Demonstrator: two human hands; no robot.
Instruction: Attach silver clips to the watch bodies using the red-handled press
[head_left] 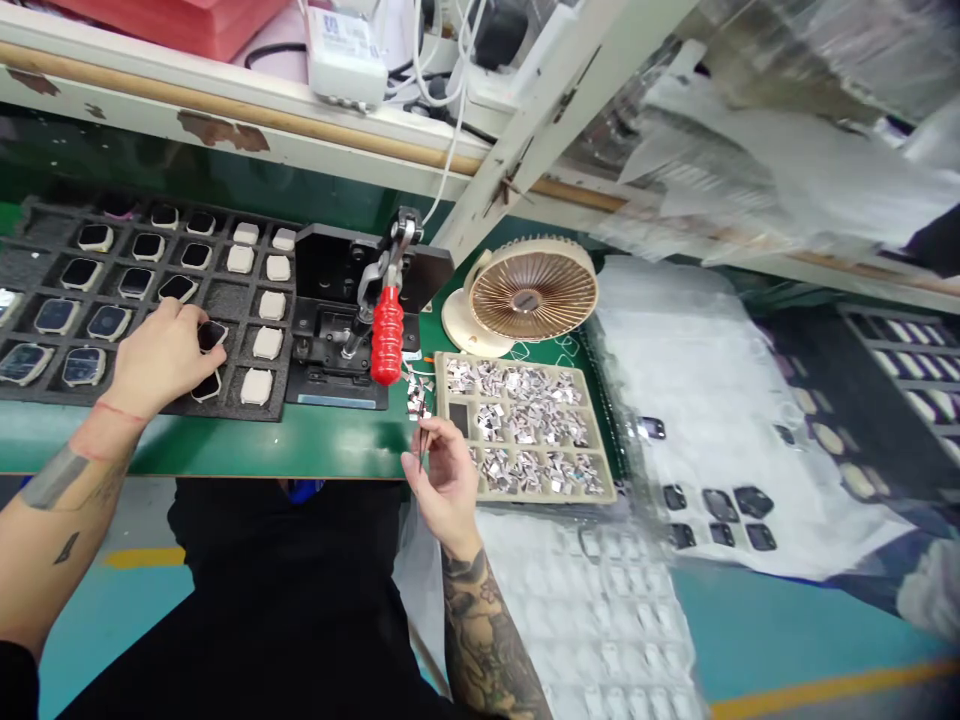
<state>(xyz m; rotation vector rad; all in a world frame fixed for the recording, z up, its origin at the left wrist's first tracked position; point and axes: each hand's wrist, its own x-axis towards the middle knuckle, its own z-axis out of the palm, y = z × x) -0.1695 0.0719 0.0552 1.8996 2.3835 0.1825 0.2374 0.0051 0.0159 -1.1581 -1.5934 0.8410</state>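
Watch (213, 335), rounded-square, glossy – pinched by left hand (163, 358) toward front edge of foam tray (226, 299); right hand (445, 482) pinches slim dark tweezers (422, 447) – near front edge of green desk (337, 443).

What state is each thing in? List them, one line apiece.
Left hand: touching a watch, grip unclear
Right hand: closed on a thin dark tool
Foam tray: holding watches and white pieces
Red clamp handle: pointing down
Fan: running or not, can't tell
Parts box: open, holding small silvery pieces
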